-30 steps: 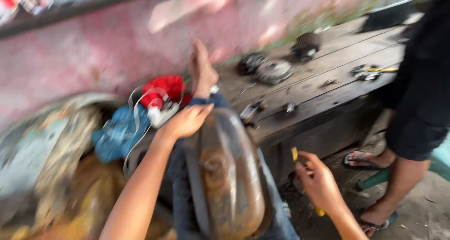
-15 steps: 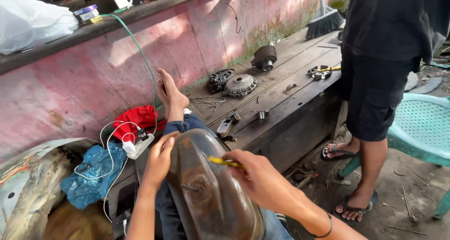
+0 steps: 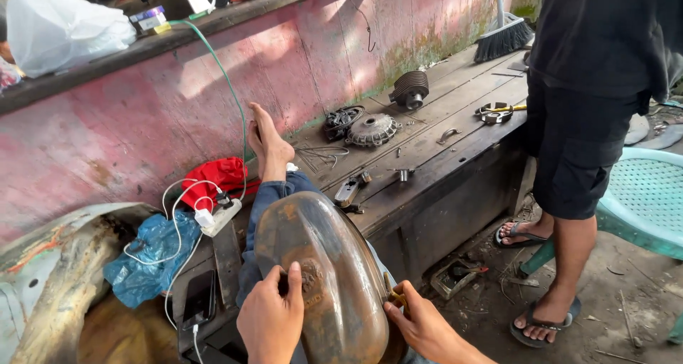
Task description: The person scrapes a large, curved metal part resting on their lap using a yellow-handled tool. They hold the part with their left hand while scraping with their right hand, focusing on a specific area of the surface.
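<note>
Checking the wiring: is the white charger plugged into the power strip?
Plugged in: the white charger sits on the power strip.

I sit in an open-air repair workshop: at two o'clock a worn wooden bench (image 3: 455,158) carries engine parts (image 3: 371,129) and a cylinder (image 3: 410,88); dirt floor (image 3: 626,293) at four o'clock.

Your outdoor workshop in daylight

At twelve o'clock stands a stained pink wall (image 3: 114,129); a dark wooden bench (image 3: 455,158) runs toward two; dirt floor (image 3: 626,293) and turquoise plastic chair (image 3: 647,200) at four.
</note>
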